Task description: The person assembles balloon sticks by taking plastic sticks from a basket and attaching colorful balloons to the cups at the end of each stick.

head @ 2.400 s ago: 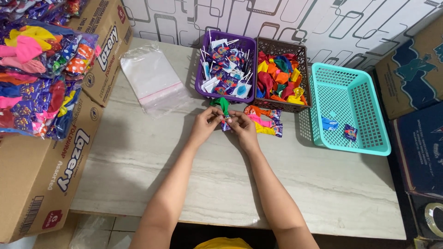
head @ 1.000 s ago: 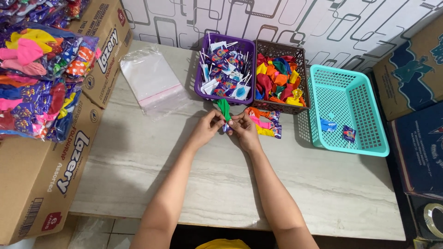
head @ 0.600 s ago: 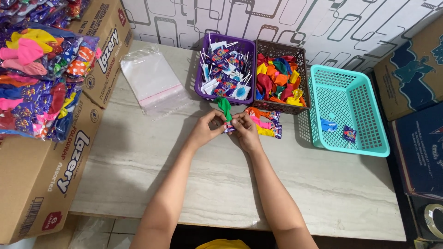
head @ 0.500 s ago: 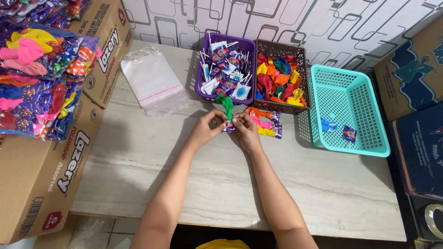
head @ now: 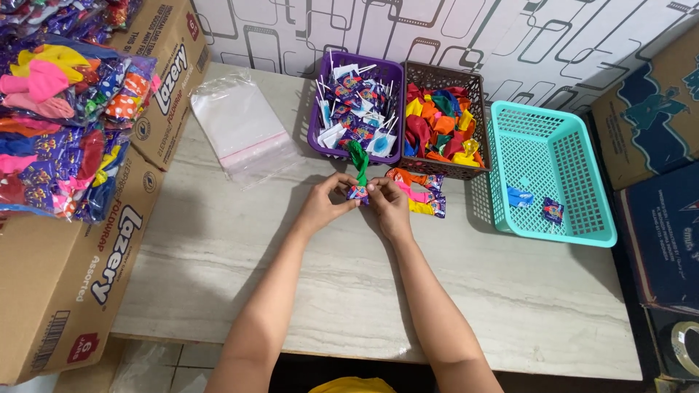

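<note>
From the head camera, both hands meet near the middle of the pale marble-patterned bench [head: 218,255], just in front of the baskets. The left hand [head: 324,204] and the right hand [head: 389,207] face each other, and the fingers of both are closed in a pinch on a small wrapped lollipop [head: 357,193] with a blue and purple wrapper. A green balloon [head: 357,160] rises from the same pinch, standing upright and reaching toward the purple basket; whether it is tied to the lollipop cannot be told.

Just behind the hands sits the purple basket [head: 314,124], full of wrapped lollipops with white sticks. Touching its right side is a brown basket [head: 477,124] filled with loose balloons in red, orange, yellow and green. To the right of that stands a teal basket [head: 575,233], holding only two small blue wrapped pieces.

On the bench just beside the right hand lies a little heap of balloons in orange, pink and yellow with wrapped pieces [head: 422,193]. A stack of clear zip bags [head: 240,131] lies to the left of the purple basket.

At the left edge stand cardboard boxes [head: 80,284], with bagged balloons in many colours [head: 58,131] piled on top. More boxes [head: 655,109] sit at the right.
</note>
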